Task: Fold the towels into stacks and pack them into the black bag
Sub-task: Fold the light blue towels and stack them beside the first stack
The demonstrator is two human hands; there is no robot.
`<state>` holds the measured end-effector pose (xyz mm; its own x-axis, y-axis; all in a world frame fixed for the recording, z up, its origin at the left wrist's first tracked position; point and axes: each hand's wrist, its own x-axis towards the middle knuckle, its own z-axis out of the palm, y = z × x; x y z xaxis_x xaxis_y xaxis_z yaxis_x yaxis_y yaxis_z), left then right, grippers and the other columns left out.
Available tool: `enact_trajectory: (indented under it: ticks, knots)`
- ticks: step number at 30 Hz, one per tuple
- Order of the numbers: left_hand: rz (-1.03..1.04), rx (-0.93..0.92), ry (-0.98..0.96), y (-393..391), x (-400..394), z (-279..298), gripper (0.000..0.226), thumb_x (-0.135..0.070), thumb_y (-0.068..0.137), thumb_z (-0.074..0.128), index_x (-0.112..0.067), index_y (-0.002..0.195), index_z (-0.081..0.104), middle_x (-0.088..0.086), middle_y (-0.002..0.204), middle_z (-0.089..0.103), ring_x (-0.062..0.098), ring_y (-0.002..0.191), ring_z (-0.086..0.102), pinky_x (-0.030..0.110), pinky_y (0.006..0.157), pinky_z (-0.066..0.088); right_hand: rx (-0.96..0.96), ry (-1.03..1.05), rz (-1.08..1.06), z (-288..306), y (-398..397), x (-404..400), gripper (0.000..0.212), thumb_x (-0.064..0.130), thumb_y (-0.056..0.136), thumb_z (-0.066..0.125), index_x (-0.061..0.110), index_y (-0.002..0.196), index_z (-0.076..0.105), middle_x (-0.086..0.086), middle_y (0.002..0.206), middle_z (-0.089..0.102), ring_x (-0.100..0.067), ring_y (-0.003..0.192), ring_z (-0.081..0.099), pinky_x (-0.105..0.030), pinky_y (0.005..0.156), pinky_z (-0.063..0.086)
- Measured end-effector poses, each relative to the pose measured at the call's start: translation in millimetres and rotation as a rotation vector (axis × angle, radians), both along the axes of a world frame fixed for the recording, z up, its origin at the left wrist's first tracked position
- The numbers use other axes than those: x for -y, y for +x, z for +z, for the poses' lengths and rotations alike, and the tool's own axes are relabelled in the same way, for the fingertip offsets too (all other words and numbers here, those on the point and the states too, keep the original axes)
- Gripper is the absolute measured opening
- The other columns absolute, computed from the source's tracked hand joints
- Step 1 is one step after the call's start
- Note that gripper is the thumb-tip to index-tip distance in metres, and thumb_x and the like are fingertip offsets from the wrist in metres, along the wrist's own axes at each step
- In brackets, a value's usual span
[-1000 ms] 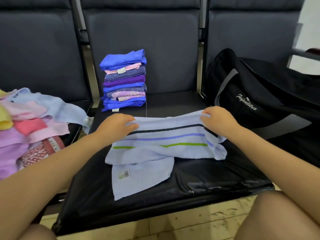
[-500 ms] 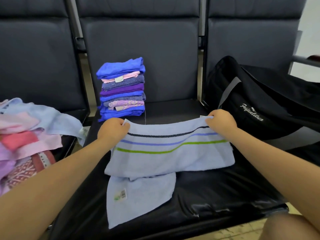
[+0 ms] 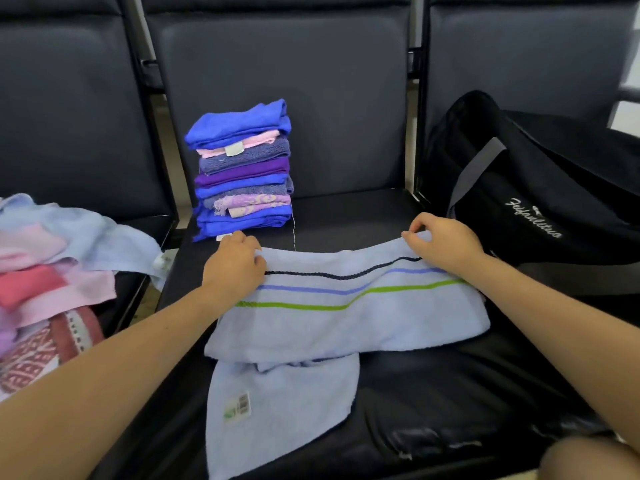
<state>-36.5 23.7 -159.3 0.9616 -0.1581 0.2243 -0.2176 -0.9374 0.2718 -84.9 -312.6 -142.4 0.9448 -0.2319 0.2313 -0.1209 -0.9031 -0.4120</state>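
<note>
While she folds: a pale blue terry towel (image 3: pixel 346 317) with one black, one blue and one green woven stripe lies across the shiny black vinyl seat (image 3: pixel 450 393), its lower flap with a barcode tag hanging toward the front edge.
Left hand: the left hand (image 3: pixel 232 268) has its fingers curled, pinching the towel's far left corner.
Right hand: the right hand (image 3: pixel 445 245) pinches the far right corner between thumb and fingers.
Stack: a neat pile of folded blue, purple and pink towels (image 3: pixel 242 171) stands at the back of the same seat, soft and ribbed at the edges.
Bag: the black fabric duffel bag (image 3: pixel 540 202) with grey straps slumps on the seat to the right.
Heap: loose pink, red and blue towels (image 3: pixel 52 271) lie crumpled on the left seat.
Change: both hands have drawn the far edge slightly farther back, toward the stack, and the cloth lies flatter than half a second ago.
</note>
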Motion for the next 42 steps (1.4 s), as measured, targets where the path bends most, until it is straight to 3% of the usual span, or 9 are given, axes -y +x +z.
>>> enact_trajectory:
  ticks: [7, 13, 19, 23, 26, 28, 31, 36, 42]
  knots:
    - [0.047, 0.120, -0.143, 13, 2, 2, 0.022, -0.017, 0.097, 0.042, -0.007, 0.108, 0.057, 0.012, 0.107, 0.055, 0.021, 0.094, 0.045, 0.033, 0.075, 0.038, 0.030, 0.186, 0.078, 5, 3, 10, 0.013, 0.008, 0.083, 0.052, 0.017, 0.080, 0.060, -0.002, 0.087, 0.062, -0.021, 0.085, 0.058, -0.028, 0.068, 0.043]
    - [-0.085, 0.016, 0.043, 14, -8, -2, 0.020, -0.032, 0.093, 0.058, -0.021, 0.108, 0.054, 0.001, 0.113, 0.051, 0.016, 0.099, 0.048, 0.029, 0.079, 0.041, -0.165, -0.157, 0.112, 0, 16, 9, 0.041, 0.022, 0.091, 0.059, 0.017, 0.131, 0.054, -0.007, 0.131, 0.046, -0.024, 0.129, 0.036, -0.033, 0.101, 0.037]
    - [-0.034, -0.119, 0.113, 10, -12, 8, 0.027, -0.030, 0.096, 0.053, -0.015, 0.119, 0.054, 0.002, 0.097, 0.059, 0.016, 0.085, 0.051, 0.028, 0.072, 0.039, -0.219, -0.217, -0.007, 7, 8, -5, 0.025, 0.026, 0.093, 0.050, 0.008, 0.108, 0.061, -0.011, 0.106, 0.061, -0.028, 0.103, 0.054, -0.033, 0.078, 0.045]
    - [-0.046, 0.029, -0.289, 4, -15, 52, 0.019, -0.022, 0.097, 0.049, -0.008, 0.104, 0.060, 0.010, 0.101, 0.062, 0.027, 0.093, 0.056, 0.034, 0.078, 0.040, 0.076, 0.435, 0.026, 46, -2, -11, 0.014, 0.019, 0.091, 0.056, 0.011, 0.080, 0.054, -0.001, 0.077, 0.053, -0.014, 0.070, 0.049, -0.019, 0.054, 0.038]
    - [-0.070, 0.137, -0.729, -12, -15, 110, 0.018, -0.019, 0.098, 0.045, -0.007, 0.099, 0.059, 0.006, 0.096, 0.058, 0.020, 0.087, 0.052, 0.033, 0.074, 0.041, 0.340, 0.925, 0.111, 101, -16, -18, 0.012, 0.011, 0.089, 0.062, 0.016, 0.079, 0.057, 0.000, 0.078, 0.057, -0.014, 0.071, 0.053, -0.022, 0.062, 0.045]
    - [-0.074, 0.198, -0.898, -26, -12, 146, 0.020, -0.019, 0.097, 0.042, -0.007, 0.100, 0.059, -0.001, 0.091, 0.056, 0.014, 0.082, 0.051, 0.026, 0.068, 0.042, 0.444, 1.064, 0.144, 135, -22, -21, 0.011, 0.011, 0.084, 0.067, 0.018, 0.080, 0.059, -0.001, 0.079, 0.060, -0.017, 0.074, 0.056, -0.029, 0.066, 0.045]
    - [-0.082, 0.289, -1.021, -43, -9, 186, 0.018, -0.014, 0.096, 0.040, -0.011, 0.099, 0.057, -0.009, 0.087, 0.054, 0.006, 0.078, 0.050, 0.014, 0.064, 0.041, 0.457, 0.717, 0.140, 172, -30, -28, 0.009, 0.012, 0.086, 0.065, 0.016, 0.084, 0.058, 0.003, 0.080, 0.057, -0.015, 0.078, 0.052, -0.028, 0.069, 0.040]
    - [-0.099, 0.395, -0.950, -59, -15, 223, 0.019, -0.019, 0.099, 0.037, -0.011, 0.098, 0.054, -0.005, 0.086, 0.052, 0.008, 0.075, 0.048, 0.021, 0.062, 0.038, 0.628, 0.433, 0.058, 214, -44, -36, 0.025, 0.020, 0.090, 0.055, -0.003, 0.085, 0.065, -0.017, 0.082, 0.064, -0.015, 0.076, 0.052, -0.030, 0.066, 0.037]
    - [-0.092, 0.469, -0.894, -77, -30, 234, 0.022, -0.018, 0.100, 0.032, -0.008, 0.097, 0.052, -0.004, 0.085, 0.050, 0.003, 0.073, 0.045, 0.019, 0.063, 0.037, 0.627, 0.068, 0.053, 239, -73, -43, 0.039, 0.025, 0.102, 0.039, -0.002, 0.084, 0.060, -0.014, 0.079, 0.061, -0.028, 0.076, 0.053, -0.037, 0.067, 0.035]
